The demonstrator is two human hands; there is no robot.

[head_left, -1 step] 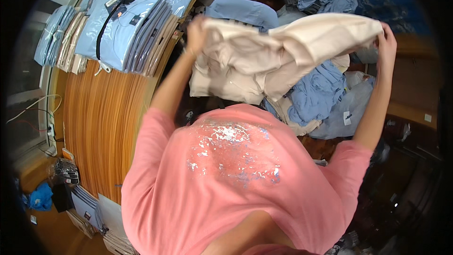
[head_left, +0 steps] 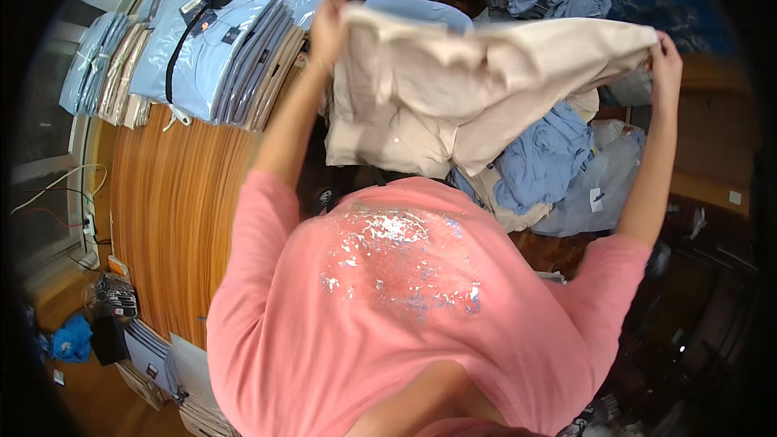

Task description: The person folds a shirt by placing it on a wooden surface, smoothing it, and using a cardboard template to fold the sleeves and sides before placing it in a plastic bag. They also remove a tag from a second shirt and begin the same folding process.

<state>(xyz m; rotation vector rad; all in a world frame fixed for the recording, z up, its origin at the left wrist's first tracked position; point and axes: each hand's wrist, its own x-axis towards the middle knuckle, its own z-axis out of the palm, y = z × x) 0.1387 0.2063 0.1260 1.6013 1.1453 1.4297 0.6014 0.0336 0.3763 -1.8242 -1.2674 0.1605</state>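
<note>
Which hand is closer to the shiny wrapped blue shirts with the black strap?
Left. The left hand is just right of the wrapped shirts; the right hand is far across, holding the cream garment.

— What's the person wearing?
— A coral-pink shirt [head_left: 421, 340], with a cracked, flaking print [head_left: 395, 229] in white and blue across the front.
— And the sleeves [head_left: 251, 267]?
— Same pink, plain, roughly elbow-length; the neckline [head_left: 447, 358] is open.

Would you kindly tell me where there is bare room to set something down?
Bare wood-grained tabletop shows below the bagged shirts, left of the pink sleeve. Around the held beige garment, loose blue clothes crowd the space.
</note>
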